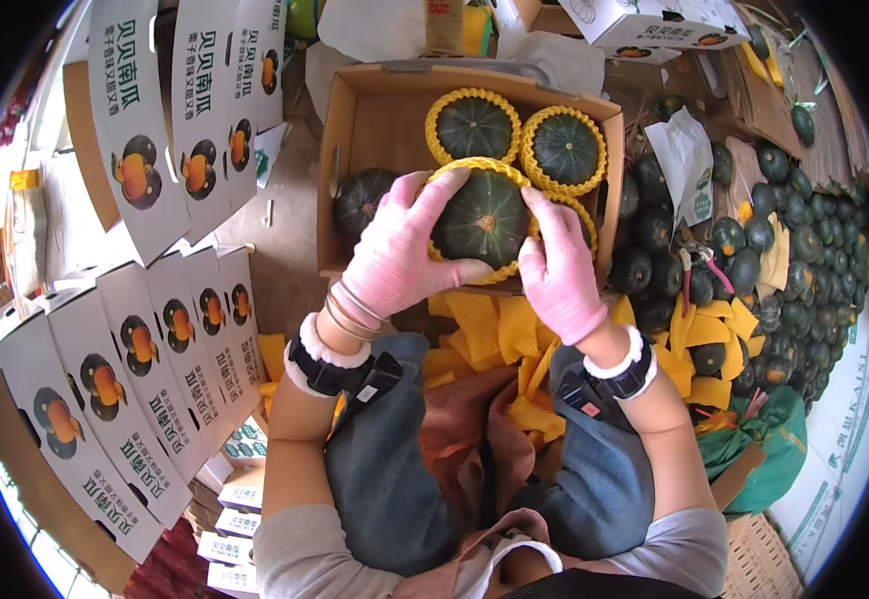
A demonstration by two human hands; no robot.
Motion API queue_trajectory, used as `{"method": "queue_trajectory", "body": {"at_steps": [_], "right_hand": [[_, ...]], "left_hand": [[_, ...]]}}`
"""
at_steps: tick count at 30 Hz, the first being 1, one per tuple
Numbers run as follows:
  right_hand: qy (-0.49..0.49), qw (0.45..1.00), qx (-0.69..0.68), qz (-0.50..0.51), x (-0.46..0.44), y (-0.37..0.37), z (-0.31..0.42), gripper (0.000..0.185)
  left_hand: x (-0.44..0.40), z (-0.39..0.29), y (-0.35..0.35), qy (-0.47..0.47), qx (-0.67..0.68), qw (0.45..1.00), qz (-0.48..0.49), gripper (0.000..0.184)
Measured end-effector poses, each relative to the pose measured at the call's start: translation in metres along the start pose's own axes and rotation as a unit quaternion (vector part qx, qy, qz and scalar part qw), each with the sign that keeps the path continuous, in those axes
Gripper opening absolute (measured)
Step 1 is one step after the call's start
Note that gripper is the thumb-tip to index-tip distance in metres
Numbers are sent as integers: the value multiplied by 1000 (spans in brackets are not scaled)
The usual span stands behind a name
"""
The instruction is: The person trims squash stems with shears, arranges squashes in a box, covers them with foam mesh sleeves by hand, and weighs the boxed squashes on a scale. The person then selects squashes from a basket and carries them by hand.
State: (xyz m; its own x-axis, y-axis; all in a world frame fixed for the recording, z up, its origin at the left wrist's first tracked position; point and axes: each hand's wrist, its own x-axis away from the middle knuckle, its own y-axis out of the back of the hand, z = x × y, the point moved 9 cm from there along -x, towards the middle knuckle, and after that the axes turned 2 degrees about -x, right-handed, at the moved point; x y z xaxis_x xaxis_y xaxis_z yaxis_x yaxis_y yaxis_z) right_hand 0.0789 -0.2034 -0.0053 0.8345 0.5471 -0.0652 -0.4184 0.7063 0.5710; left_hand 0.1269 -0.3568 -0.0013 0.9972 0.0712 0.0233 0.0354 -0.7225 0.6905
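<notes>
Between my two gloved hands is a dark green pumpkin in a yellow foam net, held over the near part of an open cardboard box. My left hand grips its left side, thumb low and fingers over the top. Against its right side presses my right hand, fingers curled on the net. Two netted pumpkins, one at the back middle and one at the back right, sit in the box. A bare pumpkin lies at its left, partly behind my left hand. Another yellow net edge shows behind my right fingers.
Many loose pumpkins are heaped on the right, with pink-handled pruning shears lying on them. Yellow foam nets lie below the box. Printed white cartons stand on the left. A green bag is at lower right.
</notes>
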Motion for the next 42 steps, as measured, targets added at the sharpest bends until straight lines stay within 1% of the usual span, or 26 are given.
{"method": "queue_trajectory", "body": {"at_steps": [2, 5, 9, 10, 11, 12, 13, 14, 15, 17, 18, 19, 20, 21, 22, 23, 24, 25, 26, 27, 29, 30, 34, 37, 41, 42], "right_hand": [[-62, 998, -29, 17, 0, -5, -15, 51], [-51, 998, -29, 18, -2, -6, -17, 53], [9, 1000, 0, -2, 1, -5, -10, 55], [4, 1000, -10, 1, 2, -5, -7, 55], [-10, 998, -43, 46, 0, -9, -6, 61], [-78, 971, -219, 56, 2, -12, -7, 69], [-146, 909, -386, 64, -2, -13, 10, 78], [-159, 896, -403, 96, -10, -12, 15, 100], [-136, 890, -425, 96, -19, -11, 24, 112], [-72, 905, -415, 62, -45, -21, 33, 121], [-46, 907, -416, 47, -59, -23, 35, 124], [-89, 889, -447, 43, -73, -27, 47, 114], [-35, 939, -342, 23, -86, -30, 42, 109], [47, 971, -233, -19, -97, -34, 48, 105], [117, 983, -114, -80, -104, -38, 54, 101], [157, 978, -93, -98, -110, -47, 62, 103], [183, 975, -64, -108, -118, -57, 69, 103], [206, 971, -35, -116, -122, -68, 75, 103], [183, 977, -12, -106, -126, -80, 72, 102], [179, 980, -11, -90, -129, -91, 67, 99], [126, 985, 108, -40, -129, -107, 54, 95], [116, 979, 170, -12, -127, -113, 49, 91], [22, 960, 271, 62, -137, -124, 53, 89], [-17, 943, 317, 96, -141, -131, 56, 88], [-35, 920, 345, 180, -146, -145, 55, 88], [-31, 914, 363, 181, -148, -148, 54, 86]], "left_hand": [[-2, -3, 0, -5, -2, 1000, 6, 95], [-3, 1, -3, 23, 11, 999, 27, 99], [0, 7, -9, 26, 41, 998, 30, 105], [2, 7, -9, 29, 54, 997, 36, 109], [5, 2, -6, 18, 51, 998, 26, 110], [8, -3, 0, 3, 42, 999, 13, 111], [10, -9, 7, -10, 34, 999, 4, 113], [11, -17, 20, -39, 44, 998, -24, 116], [13, -24, 35, -69, 51, 995, -52, 120], [14, -35, 54, -153, 70, 984, -51, 126], [18, -27, 57, -139, 175, 973, -48, 121], [22, -16, 55, -123, 278, 952, -44, 117], [22, -2, 59, -108, 443, 886, -83, 95], [22, 33, 59, 34, 525, 840, -133, 69], [24, 58, 66, 70, 405, 895, -174, 59], [25, 85, 71, 103, 276, 931, -214, 50], [22, 91, 75, 68, 85, 966, -233, 48], [20, 92, 73, 32, -108, 964, -243, 47], [18, 100, 67, 34, -125, 961, -244, 45], [18, 117, 62, 84, -80, 966, -233, 44], [23, 143, 53, 186, 16, 960, -211, 43], [25, 147, 49, 211, 15, 957, -198, 41], [29, 149, 48, 222, 11, 952, -211, 41], [25, 150, 49, 224, 11, 951, -215, 41], [24, 150, 46, 249, -2, 949, -194, 41], [23, 150, 46, 249, -11, 950, -187, 42]]}}
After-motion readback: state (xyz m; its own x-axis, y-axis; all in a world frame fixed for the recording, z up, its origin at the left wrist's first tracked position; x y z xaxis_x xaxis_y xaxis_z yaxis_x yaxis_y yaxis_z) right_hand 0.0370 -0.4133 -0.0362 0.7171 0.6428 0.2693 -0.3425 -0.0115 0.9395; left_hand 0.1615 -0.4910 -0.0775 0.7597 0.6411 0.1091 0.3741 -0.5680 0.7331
